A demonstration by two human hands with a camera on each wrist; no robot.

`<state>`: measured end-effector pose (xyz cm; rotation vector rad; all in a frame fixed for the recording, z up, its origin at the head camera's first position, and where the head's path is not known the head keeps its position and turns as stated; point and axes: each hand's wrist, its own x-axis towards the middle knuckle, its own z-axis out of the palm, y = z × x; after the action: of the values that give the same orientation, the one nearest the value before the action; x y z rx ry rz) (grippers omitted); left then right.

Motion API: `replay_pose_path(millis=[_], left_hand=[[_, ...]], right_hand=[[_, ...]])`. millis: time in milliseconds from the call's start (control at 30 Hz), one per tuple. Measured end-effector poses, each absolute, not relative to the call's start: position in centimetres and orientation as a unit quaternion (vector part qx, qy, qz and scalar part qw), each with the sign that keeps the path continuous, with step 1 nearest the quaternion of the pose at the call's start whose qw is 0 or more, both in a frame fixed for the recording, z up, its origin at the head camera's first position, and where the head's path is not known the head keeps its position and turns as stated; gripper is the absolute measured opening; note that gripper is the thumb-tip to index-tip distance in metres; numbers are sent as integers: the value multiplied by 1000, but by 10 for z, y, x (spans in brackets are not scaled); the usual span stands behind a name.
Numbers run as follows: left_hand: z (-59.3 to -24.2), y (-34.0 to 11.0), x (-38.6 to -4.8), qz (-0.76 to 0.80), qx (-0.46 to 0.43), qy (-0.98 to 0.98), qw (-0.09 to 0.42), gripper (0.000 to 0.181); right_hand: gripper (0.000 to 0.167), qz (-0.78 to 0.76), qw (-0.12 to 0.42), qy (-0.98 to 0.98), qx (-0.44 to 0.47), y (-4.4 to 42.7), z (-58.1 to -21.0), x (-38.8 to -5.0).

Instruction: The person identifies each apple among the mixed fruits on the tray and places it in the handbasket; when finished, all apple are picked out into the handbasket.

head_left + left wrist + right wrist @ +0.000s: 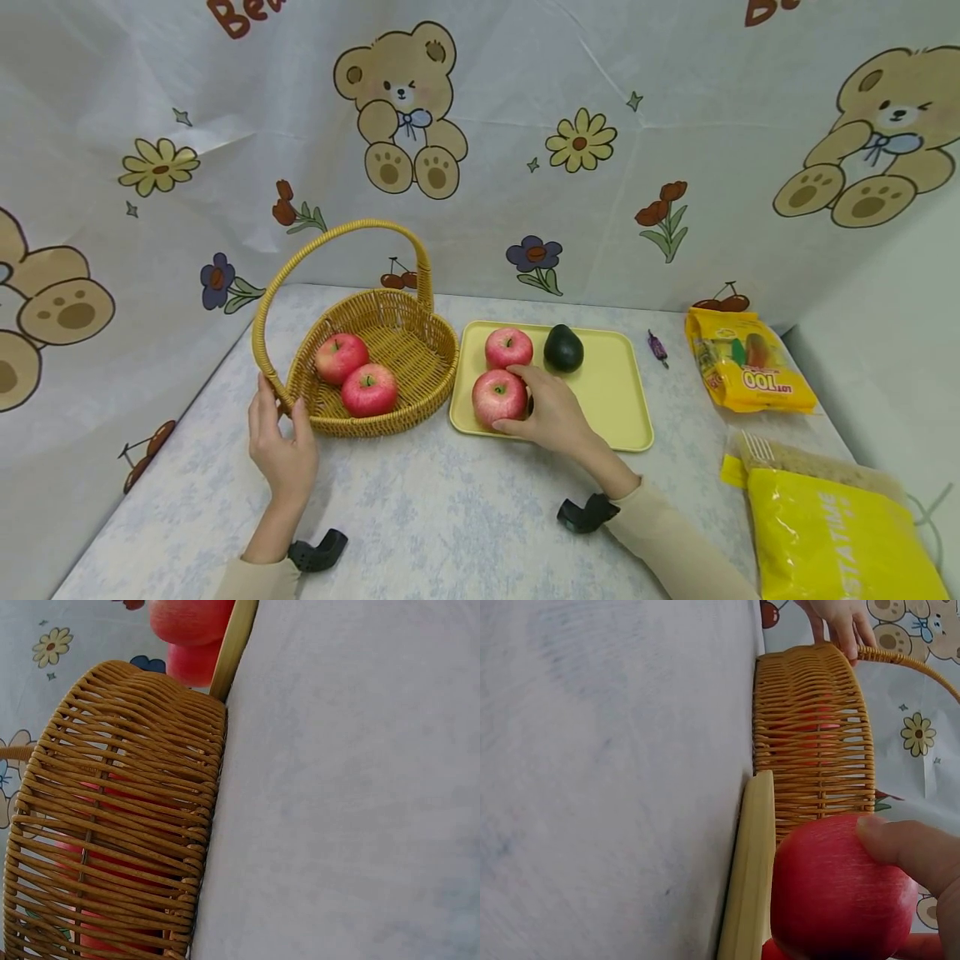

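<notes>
My right hand (555,412) grips a red apple (499,398) at the front left of the yellow tray (611,408). In the right wrist view the thumb presses on this apple (840,889), whose underside is near the tray's rim. A second apple (508,347) lies just behind, beside a dark avocado (563,348). My left hand (283,450) holds the wicker basket (405,417) by its left rim, at the foot of the tall handle (300,254). Inside the basket lie two apples, one at the back left (341,359) and one nearer the front (370,391).
Right of the tray lies a small purple wrapped item (657,347). Farther right are a yellow packet (750,362) and a larger yellow bag (843,533). A bear-patterned cloth (495,233) hangs behind the table (420,517).
</notes>
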<state>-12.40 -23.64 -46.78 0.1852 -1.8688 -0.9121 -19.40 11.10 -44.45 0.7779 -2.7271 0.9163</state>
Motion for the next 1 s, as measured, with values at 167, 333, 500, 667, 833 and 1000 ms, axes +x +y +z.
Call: replay_pose_path(millis=[167, 333, 500, 667, 833, 1000], left_hand=[[-467, -236, -125, -383, 76, -772, 502, 64], [-467, -236, -124, -382, 77, -773, 501, 64], [-468, -237, -124, -377, 78, -775, 501, 64], [-468, -237, -123, -373, 79, -778, 499, 64], [-468, -237, -123, -375, 78, -778, 498, 63], [-468, -237, -124, -374, 79, -777, 500, 61]], right_hand=[[76, 332, 97, -899, 270, 113, -434, -192], [78, 374, 93, -880, 277, 110, -417, -194], [77, 414, 85, -863, 277, 103, -399, -195], [77, 417, 117, -859, 273, 90, -387, -199], [78, 448, 110, -852, 248, 71, -380, -206], [77, 478, 85, -845, 222, 48, -379, -215]])
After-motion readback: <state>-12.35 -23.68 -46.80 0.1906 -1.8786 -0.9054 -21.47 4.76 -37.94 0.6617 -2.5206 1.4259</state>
